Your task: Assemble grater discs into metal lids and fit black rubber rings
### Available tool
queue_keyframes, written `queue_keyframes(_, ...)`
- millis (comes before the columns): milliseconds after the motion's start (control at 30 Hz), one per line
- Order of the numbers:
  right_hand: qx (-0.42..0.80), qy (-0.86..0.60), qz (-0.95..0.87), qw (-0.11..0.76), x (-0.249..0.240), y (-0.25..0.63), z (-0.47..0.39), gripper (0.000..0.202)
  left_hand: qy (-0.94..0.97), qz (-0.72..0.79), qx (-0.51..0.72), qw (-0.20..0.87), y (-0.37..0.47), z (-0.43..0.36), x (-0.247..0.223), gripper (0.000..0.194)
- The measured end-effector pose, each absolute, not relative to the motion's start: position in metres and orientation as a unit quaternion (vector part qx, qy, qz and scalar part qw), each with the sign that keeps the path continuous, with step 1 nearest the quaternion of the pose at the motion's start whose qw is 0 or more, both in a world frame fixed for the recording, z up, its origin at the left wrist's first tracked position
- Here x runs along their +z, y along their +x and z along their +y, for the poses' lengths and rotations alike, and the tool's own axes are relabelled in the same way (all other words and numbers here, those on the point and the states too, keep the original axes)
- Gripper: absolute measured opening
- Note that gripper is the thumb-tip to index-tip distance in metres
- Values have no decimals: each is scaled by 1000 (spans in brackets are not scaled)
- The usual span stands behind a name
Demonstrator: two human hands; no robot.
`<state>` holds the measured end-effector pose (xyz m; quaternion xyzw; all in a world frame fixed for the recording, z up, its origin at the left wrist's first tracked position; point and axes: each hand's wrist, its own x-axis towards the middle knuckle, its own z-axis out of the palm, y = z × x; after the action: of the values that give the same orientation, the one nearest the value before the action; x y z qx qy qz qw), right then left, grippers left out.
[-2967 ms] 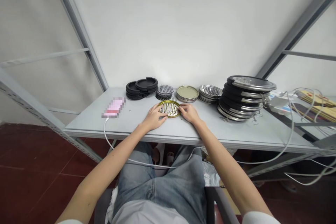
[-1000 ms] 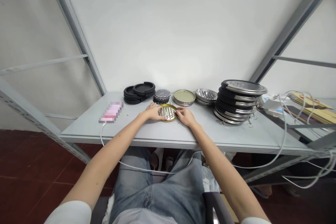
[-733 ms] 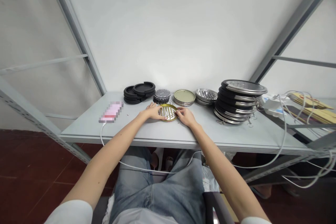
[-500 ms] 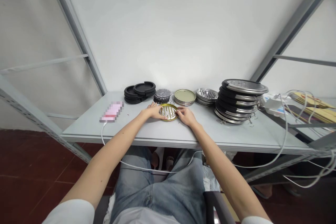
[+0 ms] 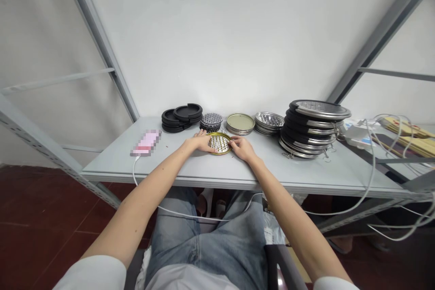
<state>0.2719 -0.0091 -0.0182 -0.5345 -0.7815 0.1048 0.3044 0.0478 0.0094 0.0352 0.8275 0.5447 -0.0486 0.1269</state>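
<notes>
On the shelf in front of me lies a round metal grater disc with a gold rim [image 5: 220,144] and a raised, patterned silver middle. My left hand [image 5: 201,142] is against its left edge, thumb over the near rim and fingers reaching round the far side. The fingertips of my right hand [image 5: 240,147] are pinched together at the right rim; any small part between them is hidden. Just behind the disc stand a stack of dark, patterned round discs [image 5: 211,120] and a stack of pale green-gold lids [image 5: 240,122].
Black ring-shaped parts [image 5: 187,112] are piled at back left. Silver grater discs [image 5: 269,120] sit right of the lids. A tall stack of black and silver discs [image 5: 307,129] rises further right. A pink phone [image 5: 147,142] with a white cable lies left; metal uprights frame both sides.
The view has shifted slightly. Both hands stay at the gold-rimmed disc, with only a small shift in the left fingers.
</notes>
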Motion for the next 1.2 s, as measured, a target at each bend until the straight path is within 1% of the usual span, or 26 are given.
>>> queue_keyframes(100,104,-531,-784,304,-18,272,-9,36,825,548,-70,119,49,8,38,105)
queue_keyframes(367,100,-525,-790,300,-20,272,-7,36,818,554,-98,118,49,9,37,109)
queue_keyframes(600,90,-536,-790,285,-18,271,-9,36,821,550,-86,125,47,7,36,109)
queue_keyframes(833,89,-549,-780,287,-17,269,-11,36,822,553,-81,109,49,7,37,108)
queue_keyframes(1200,85,-550,-782,282,-16,269,-12,36,815,562,-71,119,46,9,32,112)
